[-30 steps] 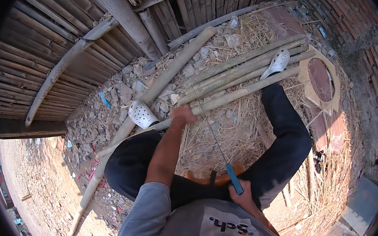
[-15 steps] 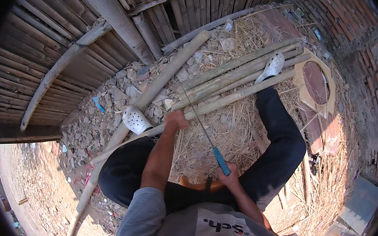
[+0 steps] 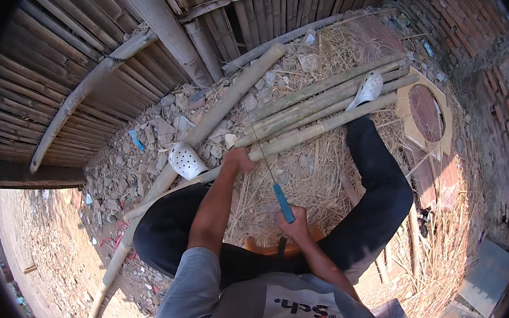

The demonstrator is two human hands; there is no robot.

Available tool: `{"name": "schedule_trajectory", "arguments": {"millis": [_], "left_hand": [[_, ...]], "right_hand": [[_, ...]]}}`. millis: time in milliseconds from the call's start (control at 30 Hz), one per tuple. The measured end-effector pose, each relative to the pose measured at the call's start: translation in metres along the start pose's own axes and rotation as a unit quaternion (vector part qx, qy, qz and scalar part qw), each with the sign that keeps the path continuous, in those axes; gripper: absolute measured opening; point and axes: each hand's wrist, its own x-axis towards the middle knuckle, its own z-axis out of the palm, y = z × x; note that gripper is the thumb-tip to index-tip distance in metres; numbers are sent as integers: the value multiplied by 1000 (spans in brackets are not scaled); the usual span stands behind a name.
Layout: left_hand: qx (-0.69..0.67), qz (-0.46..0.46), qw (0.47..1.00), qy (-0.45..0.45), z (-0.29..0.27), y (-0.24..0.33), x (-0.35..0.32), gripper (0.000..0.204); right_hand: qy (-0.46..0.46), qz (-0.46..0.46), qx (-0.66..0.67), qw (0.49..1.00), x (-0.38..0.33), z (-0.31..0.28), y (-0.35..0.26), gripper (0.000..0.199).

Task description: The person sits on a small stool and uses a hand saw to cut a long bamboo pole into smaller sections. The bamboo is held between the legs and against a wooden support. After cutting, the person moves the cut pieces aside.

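Note:
A long pale bamboo pole [image 3: 316,133] lies slantwise in front of me, with my left hand [image 3: 239,160] closed around it left of its middle. In my right hand [image 3: 295,223] is the teal handle of a hand saw [image 3: 282,204]. Its thin blade reaches away from me and crosses the pole just right of my left hand. Whether the blade has cut into the pole is too fine to see. My feet, in white clogs, are at the pole, one near each end.
Several bamboo poles [image 3: 322,100] lie together beyond the held one. A thicker pole [image 3: 234,97] runs diagonally over rubble [image 3: 167,127] at left. A pale board with a round opening [image 3: 405,106] lies at right before a brick wall [image 3: 488,60]. Straw covers the ground.
My right hand and the saw have moved away from me and a little left, sliding the blade farther across the pole. My left hand keeps its grip on the pole.

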Motion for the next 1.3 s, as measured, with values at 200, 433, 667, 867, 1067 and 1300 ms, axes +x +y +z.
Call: {"name": "schedule_trajectory", "arguments": {"millis": [200, 433, 667, 867, 1067, 1300], "left_hand": [[-12, 20, 1000, -12, 10, -13, 22, 49], [-15, 38, 999, -23, 13, -5, -1, 49], [-17, 38, 999, -30, -4, 10, -23, 40], [-5, 1, 998, 56, 15, 10, -31, 44], [-12, 15, 999, 43, 16, -3, -12, 49], [17, 97, 983, 155, 37, -9, -12, 54]], "right_hand": [[-29, 17, -28, 999, -95, -54, -46, 18], [-16, 73, 55, 996, -18, -17, -30, 21], [-23, 21, -75, 997, -54, -25, -45, 19], [11, 53, 45, 997, -40, -37, -42, 17], [36, -18, -15, 999, -31, -34, -6, 15], [83, -61, 21, 994, -32, -37, -16, 12]]}}
